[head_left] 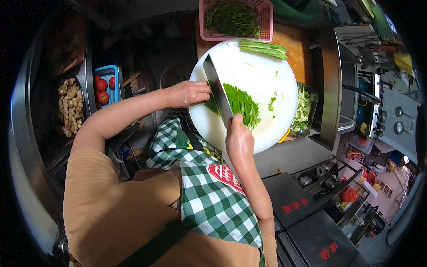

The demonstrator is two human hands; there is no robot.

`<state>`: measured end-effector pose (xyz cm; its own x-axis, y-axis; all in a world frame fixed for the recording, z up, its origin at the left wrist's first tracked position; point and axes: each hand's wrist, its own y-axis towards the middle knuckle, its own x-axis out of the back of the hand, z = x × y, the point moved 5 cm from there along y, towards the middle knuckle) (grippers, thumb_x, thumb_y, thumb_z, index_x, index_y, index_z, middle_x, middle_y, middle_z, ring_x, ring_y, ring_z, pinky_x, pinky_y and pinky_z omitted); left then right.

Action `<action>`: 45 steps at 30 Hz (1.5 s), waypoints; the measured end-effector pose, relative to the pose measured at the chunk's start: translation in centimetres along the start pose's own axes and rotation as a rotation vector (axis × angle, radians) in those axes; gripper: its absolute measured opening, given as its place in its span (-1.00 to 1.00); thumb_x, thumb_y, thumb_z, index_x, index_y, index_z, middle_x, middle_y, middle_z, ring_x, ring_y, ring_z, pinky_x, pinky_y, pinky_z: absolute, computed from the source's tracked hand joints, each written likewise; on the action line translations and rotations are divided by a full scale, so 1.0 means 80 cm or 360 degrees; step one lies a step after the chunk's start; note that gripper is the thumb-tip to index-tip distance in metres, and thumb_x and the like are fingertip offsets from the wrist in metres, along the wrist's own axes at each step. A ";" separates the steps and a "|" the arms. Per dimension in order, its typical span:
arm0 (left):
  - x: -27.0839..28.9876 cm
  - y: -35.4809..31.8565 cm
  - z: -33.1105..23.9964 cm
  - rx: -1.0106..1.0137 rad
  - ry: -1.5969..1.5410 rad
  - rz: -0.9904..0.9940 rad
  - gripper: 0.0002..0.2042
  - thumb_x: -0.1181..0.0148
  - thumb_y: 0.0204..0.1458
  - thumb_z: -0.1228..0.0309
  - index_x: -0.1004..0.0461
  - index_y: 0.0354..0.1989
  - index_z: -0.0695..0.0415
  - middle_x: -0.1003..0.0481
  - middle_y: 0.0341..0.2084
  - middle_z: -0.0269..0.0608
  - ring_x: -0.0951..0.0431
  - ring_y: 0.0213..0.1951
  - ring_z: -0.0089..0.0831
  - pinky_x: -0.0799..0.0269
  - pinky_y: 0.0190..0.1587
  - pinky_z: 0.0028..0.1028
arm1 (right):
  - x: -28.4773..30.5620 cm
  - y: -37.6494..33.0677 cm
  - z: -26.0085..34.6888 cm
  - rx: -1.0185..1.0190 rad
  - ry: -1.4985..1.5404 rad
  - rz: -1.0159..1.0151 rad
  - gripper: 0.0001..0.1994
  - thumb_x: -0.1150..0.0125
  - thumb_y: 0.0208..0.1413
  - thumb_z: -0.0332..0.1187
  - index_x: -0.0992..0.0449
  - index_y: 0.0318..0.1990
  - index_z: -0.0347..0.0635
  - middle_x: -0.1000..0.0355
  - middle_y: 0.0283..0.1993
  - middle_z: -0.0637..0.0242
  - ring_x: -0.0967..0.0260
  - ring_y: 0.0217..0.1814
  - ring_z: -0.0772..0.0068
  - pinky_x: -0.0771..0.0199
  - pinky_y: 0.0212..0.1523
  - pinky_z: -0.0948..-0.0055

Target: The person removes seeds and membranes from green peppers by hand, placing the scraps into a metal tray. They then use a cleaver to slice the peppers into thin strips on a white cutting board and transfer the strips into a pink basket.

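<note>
A round white cutting board (275, 120) lies before me. My right hand (240, 140) is wrapped round the handle of a broad cleaver (218, 84), its blade standing on edge across the board. To the left of the blade, my left hand (189, 94) has its fingers curled down on a green vegetable (212, 105), mostly hidden by hand and blade. Thin green slices (241, 104) fan out against the blade's right side. Long, ridged green vegetable pieces (263, 49) lie at the board's far edge; their exact kind is unclear. Small green scraps (271, 104) dot the right half.
Beyond the board sits a pink basket (268, 22) of green strips. A clear container (304, 109) of pale green pieces stands close on the right. Ginger (70, 107) and a blue basket (106, 70) of tomatoes are at left. Black lidded boxes (289, 196) stand at lower right.
</note>
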<state>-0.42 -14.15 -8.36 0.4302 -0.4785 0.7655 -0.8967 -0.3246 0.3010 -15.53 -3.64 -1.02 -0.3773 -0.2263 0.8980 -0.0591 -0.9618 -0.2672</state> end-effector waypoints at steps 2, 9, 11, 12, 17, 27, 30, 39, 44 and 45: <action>-0.009 -0.008 0.001 0.0026 0.0039 0.0019 -0.86 -0.13 -0.10 0.49 -0.43 -0.33 0.21 -0.40 -0.32 -0.17 -0.43 -0.20 -0.23 -0.43 -0.23 -0.33 | 0.002 -0.011 0.002 0.0011 0.0040 0.0026 -0.83 0.05 0.18 -0.36 -0.16 -0.26 -0.28 -0.36 -0.62 -0.11 -0.36 -0.55 -0.21 -0.29 -0.53 -0.04; -0.003 -0.003 -0.013 -0.0069 0.0170 -0.0145 -0.87 -0.17 -0.16 0.44 -0.43 -0.41 0.14 -0.38 -0.42 -0.25 -0.38 -0.35 -0.28 -0.37 -0.32 -0.40 | -0.028 0.001 -0.002 -0.0055 0.0066 -0.0027 -0.83 0.05 0.18 -0.35 -0.17 -0.26 -0.26 -0.37 -0.61 -0.12 -0.36 -0.52 -0.23 -0.30 -0.53 -0.06; 0.000 -0.008 -0.009 -0.0057 0.0208 -0.0231 -0.87 -0.18 -0.17 0.44 -0.43 -0.42 0.15 -0.37 -0.43 -0.25 -0.38 -0.36 -0.28 -0.36 -0.34 -0.39 | 0.002 -0.004 0.006 0.0007 0.0024 0.0033 -0.83 0.05 0.18 -0.34 -0.19 -0.26 -0.25 -0.37 -0.60 -0.11 -0.37 -0.52 -0.22 -0.31 -0.51 -0.04; -0.001 -0.009 -0.010 -0.0070 0.0230 -0.0275 -0.86 -0.19 -0.18 0.44 -0.43 -0.43 0.15 -0.37 -0.44 -0.25 -0.38 -0.36 -0.29 -0.37 -0.36 -0.39 | -0.002 -0.009 0.005 -0.0033 0.0023 0.0072 -0.85 0.07 0.17 -0.36 -0.19 -0.26 -0.27 -0.39 -0.58 -0.11 -0.39 -0.51 -0.19 -0.34 -0.50 -0.04; -0.001 -0.009 -0.010 -0.0026 0.0223 -0.0144 -0.83 -0.20 -0.20 0.43 -0.42 -0.41 0.17 -0.39 -0.40 -0.22 -0.40 -0.33 -0.29 -0.41 -0.32 -0.39 | -0.044 -0.001 0.004 -0.0047 0.0030 -0.0107 -0.82 0.05 0.19 -0.34 -0.16 -0.25 -0.25 -0.38 -0.60 -0.12 -0.37 -0.54 -0.22 -0.30 -0.53 -0.06; 0.005 -0.018 -0.010 -0.0043 0.0165 -0.0142 -0.88 -0.10 -0.13 0.47 -0.41 -0.40 0.21 -0.37 -0.39 -0.19 -0.43 -0.31 -0.27 -0.44 -0.37 -0.38 | -0.041 0.000 0.007 0.0001 -0.0007 -0.0101 -0.82 0.02 0.17 -0.34 -0.18 -0.30 -0.25 -0.36 -0.64 -0.06 -0.36 -0.58 -0.18 -0.32 -0.56 -0.02; 0.003 -0.025 -0.004 -0.0089 0.0128 -0.0218 -0.88 -0.10 -0.13 0.47 -0.41 -0.39 0.21 -0.37 -0.40 -0.19 -0.43 -0.33 -0.26 -0.44 -0.38 -0.39 | -0.011 0.004 0.012 0.0106 0.0005 -0.0042 -0.83 0.03 0.18 -0.35 -0.17 -0.29 -0.25 -0.37 -0.62 -0.06 -0.36 -0.58 -0.18 -0.31 -0.56 -0.03; 0.005 -0.027 -0.005 -0.0040 0.0193 -0.0075 -0.88 -0.08 -0.15 0.47 -0.42 -0.41 0.22 -0.39 -0.36 -0.18 -0.42 -0.28 -0.28 -0.45 -0.37 -0.39 | -0.016 0.004 0.016 0.0129 0.0037 -0.0033 -0.83 0.04 0.18 -0.36 -0.17 -0.30 -0.26 -0.36 -0.64 -0.06 -0.34 -0.57 -0.22 -0.29 -0.56 -0.06; 0.002 -0.025 -0.008 -0.0083 0.0189 -0.0170 -0.88 -0.07 -0.15 0.47 -0.42 -0.42 0.22 -0.37 -0.40 -0.18 -0.42 -0.30 -0.28 -0.45 -0.38 -0.39 | -0.035 -0.009 0.011 0.0081 0.0094 -0.0118 -0.83 0.04 0.18 -0.36 -0.17 -0.29 -0.25 -0.37 -0.62 -0.10 -0.36 -0.54 -0.21 -0.29 -0.55 -0.05; 0.004 -0.026 -0.007 -0.0056 0.0177 -0.0140 -0.88 -0.08 -0.15 0.47 -0.43 -0.42 0.22 -0.37 -0.40 -0.18 -0.42 -0.30 -0.28 -0.45 -0.37 -0.38 | -0.039 -0.001 0.011 0.0047 0.0054 -0.0089 -0.83 0.04 0.18 -0.35 -0.17 -0.29 -0.25 -0.37 -0.62 -0.10 -0.36 -0.54 -0.22 -0.29 -0.56 -0.05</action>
<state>1.50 -13.21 -8.41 0.4949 -0.3551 0.7931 -0.8599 -0.3317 0.3880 -13.54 -2.96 -3.47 -0.4054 -0.1671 0.8987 -0.0541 -0.9770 -0.2061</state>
